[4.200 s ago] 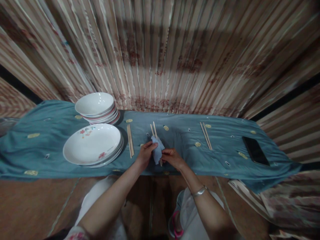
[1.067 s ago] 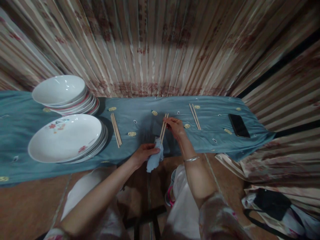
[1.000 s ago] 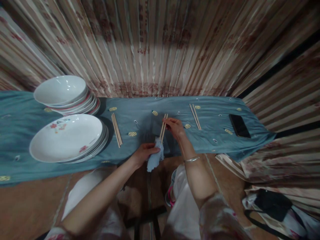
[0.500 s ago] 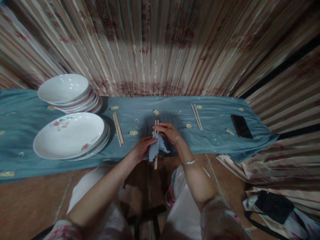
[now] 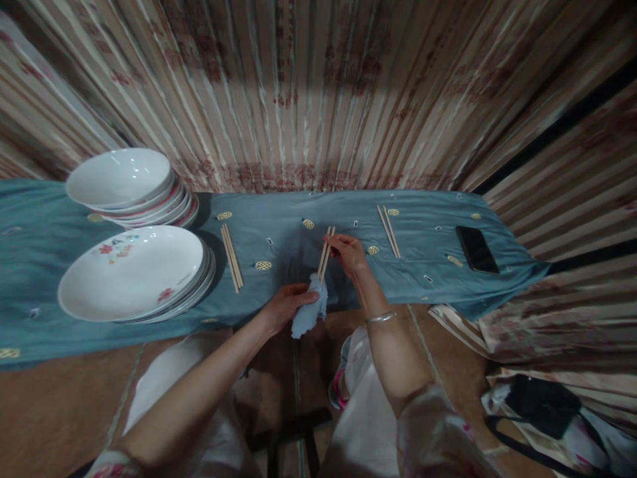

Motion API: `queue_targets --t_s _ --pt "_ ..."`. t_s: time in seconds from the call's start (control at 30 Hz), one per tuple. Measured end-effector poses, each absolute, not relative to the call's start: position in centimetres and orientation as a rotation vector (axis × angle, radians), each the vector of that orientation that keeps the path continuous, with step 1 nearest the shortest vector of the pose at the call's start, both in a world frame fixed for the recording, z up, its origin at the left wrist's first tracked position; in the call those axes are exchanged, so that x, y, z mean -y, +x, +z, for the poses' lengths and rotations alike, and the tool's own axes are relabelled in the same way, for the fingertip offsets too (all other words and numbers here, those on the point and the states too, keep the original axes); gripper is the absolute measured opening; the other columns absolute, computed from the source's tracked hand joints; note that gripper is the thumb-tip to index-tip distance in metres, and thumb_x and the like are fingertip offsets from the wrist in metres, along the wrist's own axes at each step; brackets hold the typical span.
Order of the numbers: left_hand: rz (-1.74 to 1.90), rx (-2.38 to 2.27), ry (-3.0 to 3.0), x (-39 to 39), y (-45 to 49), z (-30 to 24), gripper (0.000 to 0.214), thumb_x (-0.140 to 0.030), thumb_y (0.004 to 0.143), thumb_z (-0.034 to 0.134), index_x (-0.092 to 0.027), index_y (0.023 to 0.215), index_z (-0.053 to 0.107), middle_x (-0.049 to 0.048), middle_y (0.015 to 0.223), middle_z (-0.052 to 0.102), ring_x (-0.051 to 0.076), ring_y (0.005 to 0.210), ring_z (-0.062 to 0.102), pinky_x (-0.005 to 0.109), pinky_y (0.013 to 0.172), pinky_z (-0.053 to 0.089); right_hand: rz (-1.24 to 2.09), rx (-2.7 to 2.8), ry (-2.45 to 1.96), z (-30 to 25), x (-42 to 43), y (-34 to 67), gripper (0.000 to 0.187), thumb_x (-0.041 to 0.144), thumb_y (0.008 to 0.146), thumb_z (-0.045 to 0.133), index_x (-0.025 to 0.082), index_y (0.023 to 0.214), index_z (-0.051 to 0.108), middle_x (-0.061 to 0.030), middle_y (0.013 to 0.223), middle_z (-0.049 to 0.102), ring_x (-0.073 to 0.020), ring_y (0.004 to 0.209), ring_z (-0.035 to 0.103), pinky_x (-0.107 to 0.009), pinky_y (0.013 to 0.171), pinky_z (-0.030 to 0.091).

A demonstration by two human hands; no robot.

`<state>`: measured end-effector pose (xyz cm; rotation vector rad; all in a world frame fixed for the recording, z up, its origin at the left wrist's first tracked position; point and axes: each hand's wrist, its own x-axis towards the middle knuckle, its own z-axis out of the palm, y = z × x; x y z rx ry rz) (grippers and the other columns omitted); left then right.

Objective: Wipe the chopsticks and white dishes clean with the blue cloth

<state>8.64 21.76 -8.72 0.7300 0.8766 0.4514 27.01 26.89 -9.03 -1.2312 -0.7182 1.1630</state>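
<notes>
My left hand (image 5: 286, 305) grips a crumpled pale blue cloth (image 5: 309, 312) at the near edge of the table. The cloth wraps the near ends of a pair of wooden chopsticks (image 5: 326, 252). My right hand (image 5: 351, 255) pinches the far part of that pair, just above the teal tablecloth (image 5: 288, 239). A silver bangle sits on my right wrist.
Two more chopstick pairs lie on the tablecloth: one (image 5: 231, 265) beside the plates, one (image 5: 387, 230) to the right. A stack of white floral plates (image 5: 134, 275) and a stack of bowls (image 5: 127, 186) stand at left. A black phone (image 5: 476, 249) lies far right. Curtains hang behind.
Half a second ago both hands were bunched together at the cloth with the chopsticks pushed through; now my right hand has drawn the chopsticks away from me, cloth at their near ends.
</notes>
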Motion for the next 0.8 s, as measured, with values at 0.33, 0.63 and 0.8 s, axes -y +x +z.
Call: queue_targets --t_s 0.33,0.63,0.8 --pt "0.516 -0.873 0.680 -22.6 8.7 -8.5 0.031 -0.025 0.052 0.087 -0.011 0.074 0.072 0.0030 0.063 0.069 0.011 0.052 0.057 0.023 0.054 0.044 1.464 0.824 -1.165 -8.4 -25.9 25.6 0.038 0.048 0.046 0.087 0.021 0.068 0.075 -0.0007 0.069 0.071 -0.0115 0.062 0.062 -0.022 0.058 0.047" --pt "0.614 -0.859 0.667 -23.4 8.8 -8.0 0.021 -0.022 0.058 0.083 -0.012 0.072 0.070 0.0025 0.064 0.068 0.011 0.054 0.058 0.023 0.058 0.046 1.604 0.897 -1.128 -7.9 -25.1 24.2 0.034 0.044 0.049 0.086 0.019 0.071 0.075 0.0000 0.063 0.070 -0.0097 0.055 0.058 -0.021 0.051 0.043" --pt "0.580 -0.873 0.704 -23.1 8.7 -8.2 0.029 -0.026 0.054 0.086 -0.011 0.074 0.071 0.0024 0.063 0.069 0.011 0.054 0.058 0.022 0.056 0.045 1.456 0.873 -1.188 -8.4 -25.4 24.4 0.031 0.045 0.049 0.084 0.020 0.062 0.072 0.0027 0.058 0.066 -0.0069 0.051 0.052 -0.020 0.048 0.037"
